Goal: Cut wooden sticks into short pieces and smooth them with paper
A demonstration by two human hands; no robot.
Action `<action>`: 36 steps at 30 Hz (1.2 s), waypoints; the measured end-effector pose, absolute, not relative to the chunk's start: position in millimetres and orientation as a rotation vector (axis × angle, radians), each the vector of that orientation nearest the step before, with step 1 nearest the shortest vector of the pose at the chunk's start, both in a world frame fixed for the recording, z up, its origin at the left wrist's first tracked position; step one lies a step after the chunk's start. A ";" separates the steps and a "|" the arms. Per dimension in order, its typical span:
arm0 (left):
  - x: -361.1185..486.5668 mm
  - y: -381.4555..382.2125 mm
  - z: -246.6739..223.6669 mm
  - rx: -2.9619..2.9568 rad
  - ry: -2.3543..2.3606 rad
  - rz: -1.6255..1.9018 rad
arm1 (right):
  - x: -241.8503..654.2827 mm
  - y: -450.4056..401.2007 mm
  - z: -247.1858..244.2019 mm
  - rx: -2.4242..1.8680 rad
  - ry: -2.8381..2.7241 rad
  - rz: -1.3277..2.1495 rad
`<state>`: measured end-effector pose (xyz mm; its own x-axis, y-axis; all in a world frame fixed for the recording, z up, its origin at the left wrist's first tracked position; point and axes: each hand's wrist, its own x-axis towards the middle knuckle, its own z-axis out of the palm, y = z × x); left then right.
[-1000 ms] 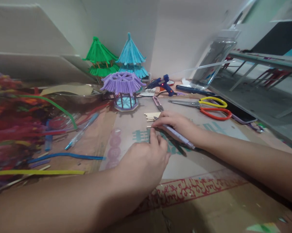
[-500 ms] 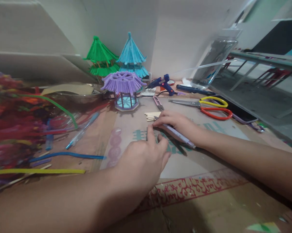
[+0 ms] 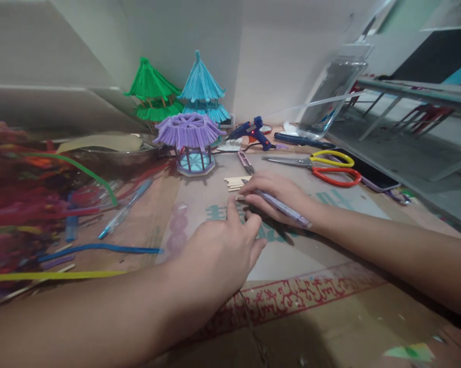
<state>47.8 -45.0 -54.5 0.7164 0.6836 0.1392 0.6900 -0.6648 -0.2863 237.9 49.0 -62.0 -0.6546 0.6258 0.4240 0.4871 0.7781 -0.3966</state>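
Head view, from beside the table (image 3: 425, 312): compared with half a second ago, the left hand (image 3: 222, 248) is nearly unchanged—index finger extended, other fingers loosely curled, thumb apart—and a short stick (image 3: 239, 198) now shows between its fingertip and the right hand (image 3: 282, 188). This indicates that work is centred on that piece. The left hand is partly open; whether the index finger presses the stick cannot be determined. The right hand is closed around a lilac pen-like tool (image 3: 283, 207), fingertips at the short stick. The pale sticks (image 3: 236, 183) lie just beyond, on the sheet (image 3: 314, 258)—near the purple-roofed model (image 3: 189, 132).
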 end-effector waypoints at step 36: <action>49.3 -46.2 -61.6 -2.515 -1.223 -0.154 | 236.7 43.6 -55.7 -1.071 -2.235 0.585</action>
<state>49.3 -46.2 -61.6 0.6239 0.7430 0.2423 0.7799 -0.5721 -0.2538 236.7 43.6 -55.7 -0.5048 0.8036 0.3153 0.5459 0.5801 -0.6045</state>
